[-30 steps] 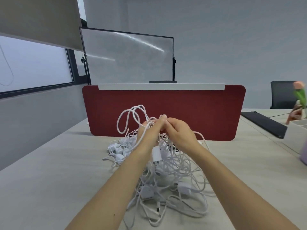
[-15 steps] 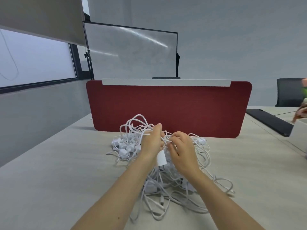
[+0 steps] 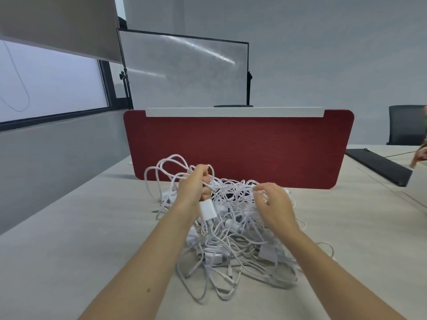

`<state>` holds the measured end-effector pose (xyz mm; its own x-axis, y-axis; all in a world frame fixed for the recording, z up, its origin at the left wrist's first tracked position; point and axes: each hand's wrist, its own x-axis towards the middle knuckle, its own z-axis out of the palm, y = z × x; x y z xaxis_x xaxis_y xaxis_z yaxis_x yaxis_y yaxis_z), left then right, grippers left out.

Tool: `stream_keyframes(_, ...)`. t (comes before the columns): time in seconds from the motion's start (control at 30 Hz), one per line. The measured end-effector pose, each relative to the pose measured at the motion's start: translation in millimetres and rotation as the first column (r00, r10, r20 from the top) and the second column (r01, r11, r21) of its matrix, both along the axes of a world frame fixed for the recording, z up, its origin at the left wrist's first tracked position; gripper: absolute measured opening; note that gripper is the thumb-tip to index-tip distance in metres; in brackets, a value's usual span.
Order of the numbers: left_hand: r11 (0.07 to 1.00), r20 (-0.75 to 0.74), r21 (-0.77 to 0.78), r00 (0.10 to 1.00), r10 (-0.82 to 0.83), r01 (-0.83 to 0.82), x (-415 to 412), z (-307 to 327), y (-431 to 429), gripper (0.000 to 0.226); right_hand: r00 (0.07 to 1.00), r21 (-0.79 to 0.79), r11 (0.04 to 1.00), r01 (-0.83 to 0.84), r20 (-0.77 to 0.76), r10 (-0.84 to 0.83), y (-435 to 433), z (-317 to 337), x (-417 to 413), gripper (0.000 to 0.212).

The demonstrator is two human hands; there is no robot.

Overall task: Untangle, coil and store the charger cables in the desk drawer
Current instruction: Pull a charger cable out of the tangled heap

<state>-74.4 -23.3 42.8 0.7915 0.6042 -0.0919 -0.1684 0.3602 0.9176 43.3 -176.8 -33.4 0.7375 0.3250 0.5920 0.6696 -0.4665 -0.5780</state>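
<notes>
Over the pale desk [image 3: 69, 250], left hand [image 3: 194, 188] grips lifted cables [image 3: 231, 245]; right hand [image 3: 275, 206] apparently pinches them alongside.

Even, soft daylight; wide-angle bending at edges, slight blur.

The right hand [image 3: 276, 206] has fingertips buried in the cable tangle [image 3: 231, 248]; a blurred object [image 3: 421, 155] is edge-cropped.
</notes>
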Motion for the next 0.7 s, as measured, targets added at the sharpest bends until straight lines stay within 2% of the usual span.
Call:
stream_keyframes(0.03, 1.0, -0.014, -0.02, 1.0, -0.02, 0.019, 0, -5, -2, 0.028, 0.999, -0.077, 0.997, -0.03, 0.018, 0.032, 6, 9, -10, 0.021)
stream_keyframes(0.1, 0.999, -0.041, -0.023, 0.998, -0.048, 0.047, -2, -13, -4, 0.028, 0.991, -0.299, 0.946, -0.128, -0.07, 0.112, 16, 20, -36, 0.033)
stream_keyframes(0.2, 0.997, -0.089, 0.022, 0.994, -0.07, 0.072, -10, -26, 3, 0.027, 0.948, -0.558, 0.775, -0.296, -0.27, 0.168, 25, 21, -78, 0.061)
stream_keyframes(0.3, 0.99, -0.151, 0.033, 0.98, -0.13, 0.137, -21, -43, 12, 0.024, 0.955, -0.716, 0.634, -0.294, -0.243, 0.169, 28, -1, -107, 0.1)
stream_keyframes(0.37, 0.985, -0.169, 0.001, 0.971, -0.168, 0.17, -29, -56, 18, 0.022, 0.973, -0.764, 0.603, -0.229, -0.166, 0.159, 30, -19, -118, 0.114)
stream_keyframes(0.43, 0.982, -0.17, -0.039, 0.967, -0.191, 0.187, -36, -68, 22, 0.019, 0.983, -0.771, 0.612, -0.176, -0.103, 0.152, 32, -35, -120, 0.117)
stream_keyframes(0.57, 0.987, -0.158, -0.064, 0.975, -0.156, 0.148, -38, -82, 24, 0.021, 0.987, -0.711, 0.694, -0.112, 0.003, 0.162, 28, -51, -98, 0.103)
stream_keyframes(0.7, 0.987, -0.136, -0.102, 0.981, -0.136, 0.123, -28, -88, 22, 0.024, 0.993, -0.717, 0.693, -0.069, 0.019, 0.117, 30, -54, -60, 0.098)
